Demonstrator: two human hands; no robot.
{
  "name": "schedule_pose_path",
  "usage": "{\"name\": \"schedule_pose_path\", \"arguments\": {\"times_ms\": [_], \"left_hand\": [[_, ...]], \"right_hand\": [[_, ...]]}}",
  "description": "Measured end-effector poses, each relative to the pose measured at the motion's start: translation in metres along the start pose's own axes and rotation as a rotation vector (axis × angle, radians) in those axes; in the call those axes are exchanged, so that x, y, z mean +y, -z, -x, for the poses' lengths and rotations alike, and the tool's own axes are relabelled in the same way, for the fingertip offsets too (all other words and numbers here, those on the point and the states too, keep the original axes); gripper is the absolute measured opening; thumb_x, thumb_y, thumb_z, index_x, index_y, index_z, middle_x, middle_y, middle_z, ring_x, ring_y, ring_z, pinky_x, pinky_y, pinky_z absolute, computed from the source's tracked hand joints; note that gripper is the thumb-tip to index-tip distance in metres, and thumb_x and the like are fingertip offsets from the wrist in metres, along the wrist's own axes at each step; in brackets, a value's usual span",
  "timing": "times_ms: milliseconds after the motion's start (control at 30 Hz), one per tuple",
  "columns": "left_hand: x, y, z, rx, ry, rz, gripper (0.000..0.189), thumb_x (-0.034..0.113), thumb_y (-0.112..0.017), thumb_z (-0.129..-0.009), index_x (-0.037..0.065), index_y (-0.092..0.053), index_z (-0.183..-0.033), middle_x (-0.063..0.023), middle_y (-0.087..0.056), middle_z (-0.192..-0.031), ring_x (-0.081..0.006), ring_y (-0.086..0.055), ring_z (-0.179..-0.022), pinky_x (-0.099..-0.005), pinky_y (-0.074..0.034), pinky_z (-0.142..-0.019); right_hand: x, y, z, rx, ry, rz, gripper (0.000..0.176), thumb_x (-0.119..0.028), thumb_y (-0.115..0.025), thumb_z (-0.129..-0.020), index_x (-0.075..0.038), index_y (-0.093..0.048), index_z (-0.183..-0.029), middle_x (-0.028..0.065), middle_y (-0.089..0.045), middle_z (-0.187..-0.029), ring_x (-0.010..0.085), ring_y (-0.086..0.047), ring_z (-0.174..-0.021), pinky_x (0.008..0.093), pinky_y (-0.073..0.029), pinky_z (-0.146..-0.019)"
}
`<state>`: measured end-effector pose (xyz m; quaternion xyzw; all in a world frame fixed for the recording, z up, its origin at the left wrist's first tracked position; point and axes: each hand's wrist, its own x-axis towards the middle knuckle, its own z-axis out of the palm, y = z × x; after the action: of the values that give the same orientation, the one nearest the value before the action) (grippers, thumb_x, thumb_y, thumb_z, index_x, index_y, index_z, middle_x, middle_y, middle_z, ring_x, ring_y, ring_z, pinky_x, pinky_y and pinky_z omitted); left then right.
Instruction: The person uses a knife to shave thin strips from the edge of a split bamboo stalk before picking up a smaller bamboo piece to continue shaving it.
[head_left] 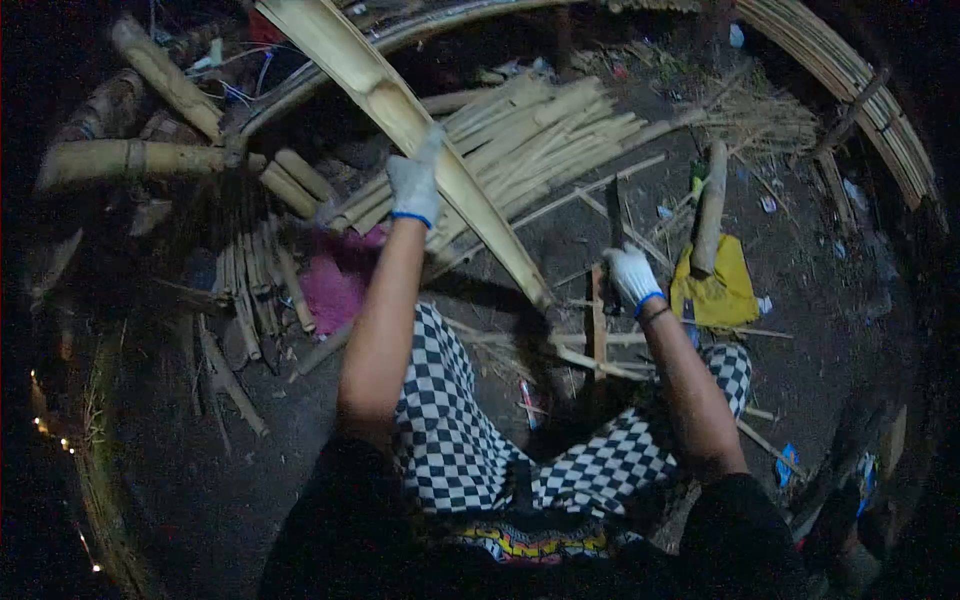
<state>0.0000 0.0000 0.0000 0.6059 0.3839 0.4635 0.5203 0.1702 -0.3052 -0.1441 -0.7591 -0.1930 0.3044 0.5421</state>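
Observation:
A long split bamboo half (455, 185) slants from the top of the view down toward my knees, its hollow inner side facing up. Around its middle is my left hand (413, 188), gloved in white and closed on it. My right hand (630, 275), also in a white glove with a blue cuff, is wrapped round the handle of a machete (615, 208). The dark blade points up and away from me. Just left of that hand stands a narrow upright piece of wood (598, 325). The machete's handle is mostly hidden by the glove.
Beyond the bamboo half lies a pile of split bamboo strips (540, 140). A short bamboo log (711, 210) rests on a yellow cloth (725, 285). Bamboo poles (140, 160) and a pink cloth (335, 285) are at left. Bundled strips (850, 80) curve at upper right.

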Motion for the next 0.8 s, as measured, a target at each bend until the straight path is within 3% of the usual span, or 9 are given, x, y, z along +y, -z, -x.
{"name": "schedule_pose_path", "arguments": {"times_ms": [33, 67, 100, 300, 400, 533, 667, 733, 800], "left_hand": [[0.003, -0.003, 0.01, 0.021, 0.032, 0.087, 0.054, 0.032, -0.078, -0.074, -0.009, -0.061, -0.104, -0.0141, -0.065, -0.098, -0.0209, -0.062, -0.078, -0.0349, -0.05, -0.07], [0.005, -0.005, 0.018, 0.04, 0.067, 0.175, 0.059, 0.035, -0.079, -0.071, -0.011, -0.06, -0.103, -0.015, -0.065, -0.097, -0.0202, -0.061, -0.078, -0.0355, -0.05, -0.071], [0.029, 0.0, 0.015, 0.046, 0.031, 0.17, 0.059, 0.035, -0.079, -0.071, -0.011, -0.06, -0.103, -0.015, -0.065, -0.097, -0.0202, -0.061, -0.078, -0.0355, -0.05, -0.071], [0.012, 0.012, 0.004, 0.064, -0.065, -0.118, 0.05, 0.034, -0.076, -0.073, -0.009, -0.064, -0.095, -0.0172, -0.068, -0.09, -0.0241, -0.063, -0.077, -0.0386, -0.049, -0.071], [-0.002, 0.017, -0.001, 0.049, -0.168, -0.31, 0.046, 0.034, -0.073, -0.073, -0.01, -0.065, -0.083, -0.0219, -0.066, -0.075, -0.0275, -0.065, -0.069, -0.0425, -0.048, -0.067], [0.018, 0.02, 0.009, -0.007, -0.19, -0.496, 0.045, 0.036, -0.072, -0.071, -0.009, -0.065, -0.074, -0.0233, -0.063, -0.065, -0.0316, -0.064, -0.062, -0.045, -0.047, -0.062], [-0.008, 0.025, -0.012, -0.158, -0.142, -0.615, 0.043, 0.035, -0.073, -0.069, -0.007, -0.067, -0.076, -0.022, -0.065, -0.068, -0.0296, -0.067, -0.067, -0.0412, -0.05, -0.063], [0.003, 0.031, -0.004, -0.236, -0.119, -0.59, 0.041, 0.032, -0.074, -0.068, -0.008, -0.067, -0.077, -0.0201, -0.067, -0.072, -0.0266, -0.067, -0.068, -0.0383, -0.051, -0.063], [0.044, 0.034, 0.021, -0.302, -0.065, -0.656, 0.04, 0.029, -0.076, -0.068, -0.008, -0.067, -0.081, -0.016, -0.069, -0.078, -0.0202, -0.067, -0.071, -0.0337, -0.052, -0.064]], "right_hand": [[0.003, 0.0, 0.002, 0.009, -0.028, -0.076, 0.017, -0.021, -0.053, -0.089, -0.004, -0.051, -0.093, 0.0096, -0.053, -0.065, 0.0224, -0.057, -0.051, 0.0368, -0.048, -0.05], [0.03, 0.009, -0.009, -0.013, 0.317, 0.271, 0.015, -0.019, -0.052, -0.088, -0.005, -0.051, -0.088, 0.0077, -0.05, -0.063, 0.0222, -0.055, -0.049, 0.037, -0.047, -0.048], [0.021, 0.0, -0.014, -0.054, 0.333, 0.114, 0.014, -0.019, -0.052, -0.088, -0.005, -0.051, -0.088, 0.0066, -0.049, -0.062, 0.0221, -0.055, -0.051, 0.0368, -0.046, -0.048], [-0.004, -0.007, 0.009, -0.031, 0.368, 0.284, 0.011, -0.018, -0.05, -0.088, -0.006, -0.051, -0.087, 0.0066, -0.049, -0.064, 0.0211, -0.054, -0.052, 0.035, -0.045, -0.047], [-0.019, -0.016, 0.017, -0.049, -0.009, -0.1, 0.011, -0.016, -0.049, -0.087, -0.006, -0.05, -0.088, 0.0063, -0.05, -0.063, 0.0194, -0.051, -0.049, 0.0338, -0.044, -0.046], [-0.025, -0.016, 0.022, -0.038, -0.044, -0.105, 0.011, -0.016, -0.05, -0.087, -0.005, -0.049, -0.089, 0.0065, -0.051, -0.065, 0.0199, -0.053, -0.051, 0.0341, -0.043, -0.047], [0.017, -0.015, -0.013, -0.031, 0.027, 0.015, 0.012, -0.017, -0.05, -0.088, -0.005, -0.051, -0.09, 0.0058, -0.052, -0.065, 0.0194, -0.053, -0.054, 0.0335, -0.043, -0.05], [0.056, -0.015, -0.04, -0.175, 0.39, -0.007, 0.013, -0.018, -0.051, -0.089, -0.005, -0.053, -0.092, 0.0049, -0.053, -0.067, 0.0181, -0.053, -0.057, 0.0325, -0.042, -0.053], [0.011, -0.016, -0.004, -0.123, 0.193, 0.006, 0.014, -0.018, -0.051, -0.089, -0.005, -0.054, -0.093, 0.0046, -0.054, -0.068, 0.0179, -0.052, -0.058, 0.032, -0.042, -0.054]]}}
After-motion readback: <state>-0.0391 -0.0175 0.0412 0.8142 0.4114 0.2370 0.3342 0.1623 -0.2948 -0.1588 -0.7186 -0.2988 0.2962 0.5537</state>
